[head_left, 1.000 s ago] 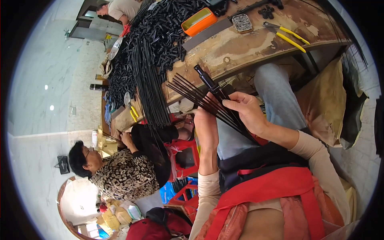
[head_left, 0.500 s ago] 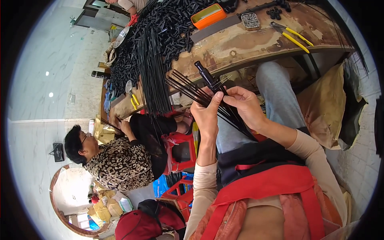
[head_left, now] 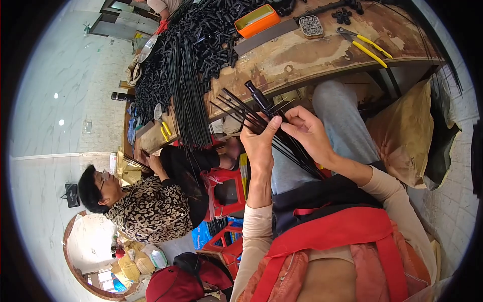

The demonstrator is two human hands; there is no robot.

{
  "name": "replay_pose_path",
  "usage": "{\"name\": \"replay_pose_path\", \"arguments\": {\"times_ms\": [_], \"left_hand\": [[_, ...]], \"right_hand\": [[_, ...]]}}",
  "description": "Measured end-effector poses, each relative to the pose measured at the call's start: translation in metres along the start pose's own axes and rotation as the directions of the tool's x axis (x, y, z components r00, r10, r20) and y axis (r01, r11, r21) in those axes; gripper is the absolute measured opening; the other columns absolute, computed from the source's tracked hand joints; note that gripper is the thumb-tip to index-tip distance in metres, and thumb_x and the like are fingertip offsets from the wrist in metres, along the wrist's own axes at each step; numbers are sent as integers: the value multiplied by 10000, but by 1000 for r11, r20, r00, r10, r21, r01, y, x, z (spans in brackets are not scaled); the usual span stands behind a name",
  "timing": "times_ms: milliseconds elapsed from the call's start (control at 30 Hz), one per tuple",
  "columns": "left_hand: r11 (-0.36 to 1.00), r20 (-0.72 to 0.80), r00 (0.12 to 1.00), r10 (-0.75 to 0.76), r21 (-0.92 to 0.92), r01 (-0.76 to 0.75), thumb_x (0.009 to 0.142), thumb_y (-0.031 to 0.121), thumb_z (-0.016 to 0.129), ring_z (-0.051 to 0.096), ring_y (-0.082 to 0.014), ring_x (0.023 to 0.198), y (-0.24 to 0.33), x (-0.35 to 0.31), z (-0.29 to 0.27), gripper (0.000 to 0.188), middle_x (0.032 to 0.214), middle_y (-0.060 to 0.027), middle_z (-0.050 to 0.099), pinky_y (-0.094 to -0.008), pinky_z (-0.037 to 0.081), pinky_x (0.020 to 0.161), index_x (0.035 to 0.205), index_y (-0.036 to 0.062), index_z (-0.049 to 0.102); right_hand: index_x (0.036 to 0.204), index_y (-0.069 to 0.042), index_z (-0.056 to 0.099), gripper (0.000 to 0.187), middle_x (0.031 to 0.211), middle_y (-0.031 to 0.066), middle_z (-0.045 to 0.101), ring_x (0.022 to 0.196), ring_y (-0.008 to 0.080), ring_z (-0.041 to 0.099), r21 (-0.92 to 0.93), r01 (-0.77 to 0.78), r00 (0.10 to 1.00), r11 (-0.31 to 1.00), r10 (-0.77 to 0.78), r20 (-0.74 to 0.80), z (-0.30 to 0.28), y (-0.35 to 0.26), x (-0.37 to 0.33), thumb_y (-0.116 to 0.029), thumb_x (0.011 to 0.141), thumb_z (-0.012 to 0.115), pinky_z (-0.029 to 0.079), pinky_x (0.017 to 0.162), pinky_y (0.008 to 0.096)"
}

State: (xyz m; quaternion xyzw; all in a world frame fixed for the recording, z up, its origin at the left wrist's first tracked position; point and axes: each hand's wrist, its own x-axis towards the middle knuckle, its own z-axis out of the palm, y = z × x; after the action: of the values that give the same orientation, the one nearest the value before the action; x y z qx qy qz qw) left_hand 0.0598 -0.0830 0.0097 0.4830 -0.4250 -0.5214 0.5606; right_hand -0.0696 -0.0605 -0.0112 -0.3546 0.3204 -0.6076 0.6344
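My left hand (head_left: 259, 143) is closed around a bundle of thin black rods (head_left: 234, 106), which fan out past its fingers. A stepped black tube (head_left: 257, 95) rises tilted above the left thumb, held in the same grip. Close beside it, my right hand (head_left: 309, 136) is closed, thumb and index finger pinched at the tube's lower end. What lies in that pinch is too small to make out. A few thin pale pieces (head_left: 286, 103) stick out sideways from the tube there. The rods' lower ends run down over my lap.
The worn wooden table (head_left: 271, 68) holds a heap of black tubes (head_left: 176, 65), hanging black rods (head_left: 188, 100), an orange box (head_left: 257, 21), a tin of small parts (head_left: 311, 26) and yellow-handled pliers (head_left: 370, 50). A co-worker (head_left: 146, 201) sits left, near a red stool (head_left: 226, 194). A sack (head_left: 405, 136) stands right.
The view has shifted slightly. The black tube has tilted a little more, and the rods in my left hand have spread differently. My right fingers stay pinched at the tube's lower end.
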Motion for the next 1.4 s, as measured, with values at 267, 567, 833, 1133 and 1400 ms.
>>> {"name": "replay_pose_path", "arguments": {"times_ms": [267, 567, 833, 1133, 1400], "left_hand": [[999, 15, 1000, -17, 29, 17, 778, 41, 794, 586, -83, 787, 7, -1, 7, 252, 884, -12, 650, -225, 474, 740, 965, 22, 627], [998, 32, 999, 7, 59, -9, 828, 61, 753, 590, -81, 808, -2, 0, 3, 263, 906, -19, 654, -223, 475, 751, 1046, -12, 625], [964, 43, 991, 125, 232, -132, 867, 97, 722, 572, -64, 793, 2, -6, 6, 224, 888, -19, 662, -218, 467, 725, 1020, -33, 622], [979, -54, 993, 105, 178, -94, 817, 58, 762, 596, -70, 783, 9, -8, 5, 216, 901, -25, 684, -212, 477, 728, 991, -13, 656], [989, -11, 997, 78, 127, -76, 820, 64, 760, 591, -72, 784, -1, -5, 2, 226, 902, -31, 680, -216, 475, 732, 1001, -22, 654]], "right_hand": [[1015, -41, 548, 89, 903, -25, 585, 823, 30, 524, 79, -140, 989, 987, 137, 49, -16, 0, 5, -53, 938, 592, 409, 723, 184], [1017, -38, 588, 94, 953, -2, 630, 875, 47, 568, 196, -143, 990, 970, 139, 34, -15, 8, 5, -42, 925, 607, 433, 765, 188], [1007, -8, 596, 105, 936, 14, 642, 862, 50, 585, 184, -147, 989, 972, 149, 4, -12, 9, 4, -45, 914, 628, 465, 771, 196], [1049, 27, 605, 159, 967, 29, 653, 874, 51, 588, 24, -79, 996, 997, 79, -31, 3, 6, 0, -75, 928, 620, 464, 766, 188], [1038, 16, 641, 176, 935, 23, 658, 849, 52, 587, 121, -195, 981, 973, 191, 43, -13, 14, 11, -97, 905, 657, 465, 764, 196]]}}
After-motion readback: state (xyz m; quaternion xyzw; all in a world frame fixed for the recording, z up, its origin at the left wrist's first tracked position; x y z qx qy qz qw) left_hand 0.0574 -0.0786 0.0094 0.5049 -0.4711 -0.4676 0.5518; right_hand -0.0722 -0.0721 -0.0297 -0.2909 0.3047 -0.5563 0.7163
